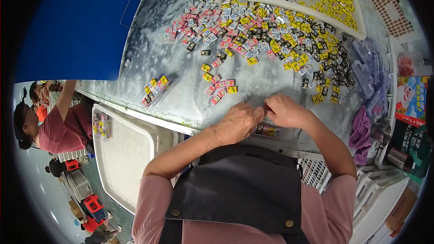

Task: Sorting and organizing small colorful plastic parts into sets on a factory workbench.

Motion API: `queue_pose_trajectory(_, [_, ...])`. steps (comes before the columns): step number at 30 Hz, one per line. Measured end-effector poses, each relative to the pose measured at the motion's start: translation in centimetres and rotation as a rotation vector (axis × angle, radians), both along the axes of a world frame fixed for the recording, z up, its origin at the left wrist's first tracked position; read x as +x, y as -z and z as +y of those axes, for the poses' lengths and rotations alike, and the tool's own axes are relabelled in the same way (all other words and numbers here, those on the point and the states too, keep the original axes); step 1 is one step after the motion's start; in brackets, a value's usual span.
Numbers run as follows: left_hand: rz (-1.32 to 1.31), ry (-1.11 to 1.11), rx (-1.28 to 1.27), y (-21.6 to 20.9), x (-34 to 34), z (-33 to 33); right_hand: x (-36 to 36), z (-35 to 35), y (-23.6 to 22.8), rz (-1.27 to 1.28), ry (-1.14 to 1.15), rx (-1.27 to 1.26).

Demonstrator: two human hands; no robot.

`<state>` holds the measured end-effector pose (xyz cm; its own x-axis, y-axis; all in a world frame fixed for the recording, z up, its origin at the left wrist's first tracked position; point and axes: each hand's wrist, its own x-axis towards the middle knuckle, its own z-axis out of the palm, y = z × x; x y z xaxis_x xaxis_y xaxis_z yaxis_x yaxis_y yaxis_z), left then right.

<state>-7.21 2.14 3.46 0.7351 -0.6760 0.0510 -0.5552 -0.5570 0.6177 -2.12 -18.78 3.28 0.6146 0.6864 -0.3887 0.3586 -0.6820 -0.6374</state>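
Observation:
My left hand (239, 119) and my right hand (287, 111) meet near the table's front edge, fingers bent and pinched together. Whatever lies between the fingertips is hidden or too small to make out. Just below them, close to my apron, sits a clear plastic case (271, 131) with a row of small dark and pink wrapped packs; the hands partly cover it. Left of my hands are several loose pink and yellow packs (221, 84). Farther left lies a clear case (156, 89) filled with pink, yellow and white packs.
A wide heap of small packs (280, 36) covers the far table, below a white tray (275, 0) full of more. Purple clear cases (368, 70) and a purple cloth (360, 135) lie at right. A blue panel (77, 27) stands at left, near another person (65, 126).

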Motion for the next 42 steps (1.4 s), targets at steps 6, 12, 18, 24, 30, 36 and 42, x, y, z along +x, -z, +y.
queue_pose_trajectory(6, [0.188,0.033,-0.057,-1.0,0.4,0.2,0.6,-0.3,-0.5,0.081,0.019,-0.035])
queue_pose_trajectory(12, [0.296,0.005,-0.117,-0.5,0.7,0.2,1.1,-0.8,-0.4,0.074,0.026,-0.004])
queue_pose_trajectory(18, [0.303,-0.085,-0.213,-0.1,1.3,0.3,1.4,-1.6,-0.6,-0.017,0.059,-0.021])
queue_pose_trajectory(24, [0.414,-0.114,-0.332,0.1,2.0,1.3,2.8,-4.1,-0.1,-0.135,0.105,-0.061])
queue_pose_trajectory(30, [0.519,-0.158,-0.272,1.5,1.8,2.4,5.7,-8.2,0.3,-0.33,0.177,-0.109])
queue_pose_trajectory(36, [0.312,-0.287,-0.158,1.3,0.8,0.9,8.6,-12.4,0.9,-0.547,0.197,-0.153])
queue_pose_trajectory(42, [-0.321,-0.357,0.023,2.6,0.6,0.0,8.0,-10.6,-0.1,-0.617,0.347,-0.227])
